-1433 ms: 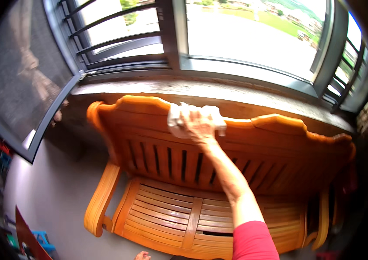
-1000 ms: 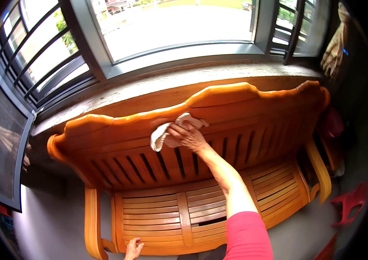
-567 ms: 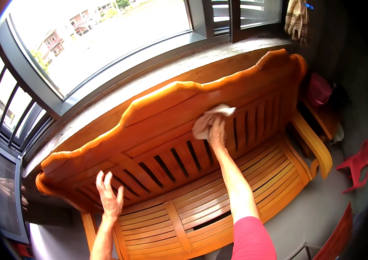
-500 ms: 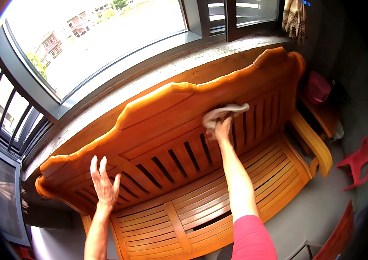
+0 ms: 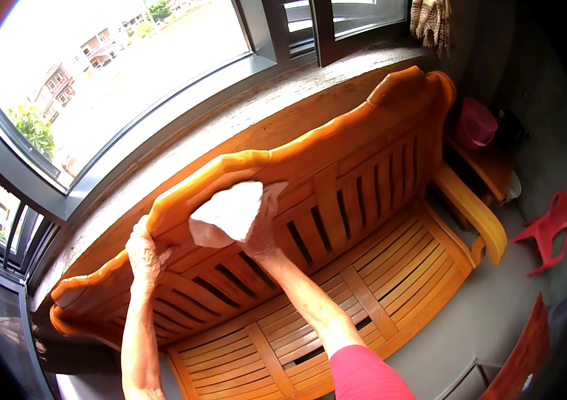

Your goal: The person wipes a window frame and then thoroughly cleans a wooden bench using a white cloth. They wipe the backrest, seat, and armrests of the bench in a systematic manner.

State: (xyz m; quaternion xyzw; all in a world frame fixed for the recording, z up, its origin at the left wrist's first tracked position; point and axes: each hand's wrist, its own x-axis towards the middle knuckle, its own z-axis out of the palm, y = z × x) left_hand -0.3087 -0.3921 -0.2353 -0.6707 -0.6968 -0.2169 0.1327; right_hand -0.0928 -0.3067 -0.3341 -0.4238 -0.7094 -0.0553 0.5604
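A view from above, looking down a person's two bare arms at a long orange-brown wooden bench (image 5: 363, 267) that stands under a wide window (image 5: 117, 87).

The right hand (image 5: 260, 227) presses a crumpled white cloth (image 5: 227, 213) flat against the upper part of the bench's backrest, just below its carved top rail (image 5: 283, 150). The fingers are spread over the cloth's right side rather than closed around it, so the grip is an open palm pinning the cloth to the wood; this seems to suit rubbing the surface. The cloth is bunched into a rough wedge, its longer side running from lower left to upper right, roughly following the slope of the rail.

The left hand (image 5: 143, 250) rests on the rail to the left of the cloth, near it but apart from it. Its fingers curl over the rail's edge, holding nothing loose, probably to steady the body while leaning forward.

The bench runs diagonally from lower left to upper right, its slatted seat (image 5: 377, 293) toward the viewer and its slatted back toward the concrete window ledge (image 5: 230, 120).

At the far right, a red plastic stool (image 5: 550, 230) stands on the grey floor (image 5: 497, 320), and a pink container (image 5: 475, 123) sits on a small wooden piece beyond the bench's armrest (image 5: 473, 213). A patterned fabric (image 5: 430, 23) hangs at the top right.
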